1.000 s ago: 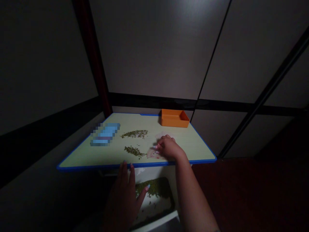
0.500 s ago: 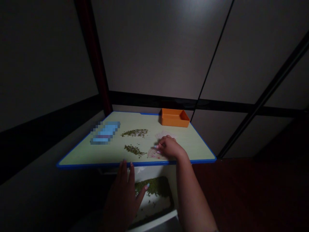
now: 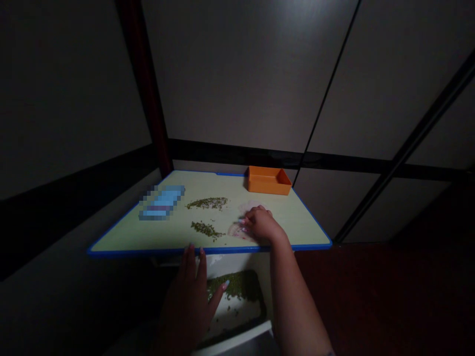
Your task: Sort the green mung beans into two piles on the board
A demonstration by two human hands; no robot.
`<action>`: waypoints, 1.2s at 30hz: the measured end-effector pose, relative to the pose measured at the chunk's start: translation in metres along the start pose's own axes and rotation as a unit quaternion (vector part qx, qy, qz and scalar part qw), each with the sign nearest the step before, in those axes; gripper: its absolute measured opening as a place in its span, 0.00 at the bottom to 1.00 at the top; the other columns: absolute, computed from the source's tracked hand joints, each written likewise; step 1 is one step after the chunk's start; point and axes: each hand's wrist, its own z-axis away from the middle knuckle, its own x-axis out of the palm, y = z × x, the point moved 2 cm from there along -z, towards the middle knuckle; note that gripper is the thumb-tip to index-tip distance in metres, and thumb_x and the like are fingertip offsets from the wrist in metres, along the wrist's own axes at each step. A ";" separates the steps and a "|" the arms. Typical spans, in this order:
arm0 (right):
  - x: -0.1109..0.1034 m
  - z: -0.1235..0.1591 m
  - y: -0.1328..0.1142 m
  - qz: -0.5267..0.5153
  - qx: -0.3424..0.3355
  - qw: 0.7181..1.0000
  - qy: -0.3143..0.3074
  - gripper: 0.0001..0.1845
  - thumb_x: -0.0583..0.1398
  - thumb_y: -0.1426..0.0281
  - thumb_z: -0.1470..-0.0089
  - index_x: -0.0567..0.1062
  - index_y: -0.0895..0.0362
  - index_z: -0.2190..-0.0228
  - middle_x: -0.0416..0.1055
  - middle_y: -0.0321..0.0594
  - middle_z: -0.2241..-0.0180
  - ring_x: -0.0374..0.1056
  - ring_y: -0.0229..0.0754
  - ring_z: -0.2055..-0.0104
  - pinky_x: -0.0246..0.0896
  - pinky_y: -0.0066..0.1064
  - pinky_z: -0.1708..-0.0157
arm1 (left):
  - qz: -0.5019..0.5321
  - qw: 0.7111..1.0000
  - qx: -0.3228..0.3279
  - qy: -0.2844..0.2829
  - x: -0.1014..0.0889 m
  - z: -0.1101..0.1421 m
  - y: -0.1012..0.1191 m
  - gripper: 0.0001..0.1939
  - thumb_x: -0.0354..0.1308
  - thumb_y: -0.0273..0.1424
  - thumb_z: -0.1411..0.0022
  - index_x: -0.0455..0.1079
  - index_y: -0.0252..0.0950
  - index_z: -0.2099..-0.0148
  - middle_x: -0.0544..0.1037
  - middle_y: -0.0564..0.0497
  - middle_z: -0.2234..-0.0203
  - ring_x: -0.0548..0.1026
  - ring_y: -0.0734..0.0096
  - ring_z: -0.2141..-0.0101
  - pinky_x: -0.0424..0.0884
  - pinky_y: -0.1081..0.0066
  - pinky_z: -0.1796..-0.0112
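My right hand [image 3: 261, 223] is closed, its fingers curled together on a thin, see-through plastic bag [image 3: 237, 230] with reddish marks. The bag lies flat on the pale tabletop [image 3: 293, 227] and is partly hidden under the hand. At the table's front edge, my left hand [image 3: 195, 282] is open with fingers spread and holds nothing. Its fingertips reach the blue edge, and its thumb is over a white drawer-like container [image 3: 256, 330]. Inside that container are many small green beans [image 3: 241, 286]. Two loose patches of similar beans, a far one [image 3: 208, 203] and a near one [image 3: 205, 229], lie left of the bag.
An orange open box [image 3: 270, 188] stands at the table's back right. A blurred-out bluish phone-like object [image 3: 162, 201] lies at the left. Dark wall panels [image 3: 237, 89] rise behind the table, and a reddish floor [image 3: 371, 291] lies to the right.
The right hand's fingers have shifted slightly on the plastic bag, whose near edge has drawn in a little. My left hand has stayed in place.
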 end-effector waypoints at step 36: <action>0.001 -0.009 -0.007 0.031 0.044 0.998 0.024 0.14 0.53 0.64 0.40 0.78 0.55 0.65 0.72 0.48 0.58 0.59 0.49 0.51 0.52 0.38 0.57 | 0.009 1.000 -0.020 0.016 0.000 0.000 0.002 0.40 0.49 0.50 0.43 0.54 0.25 0.38 0.54 0.26 0.37 0.55 0.41 0.38 0.67 0.53 0.48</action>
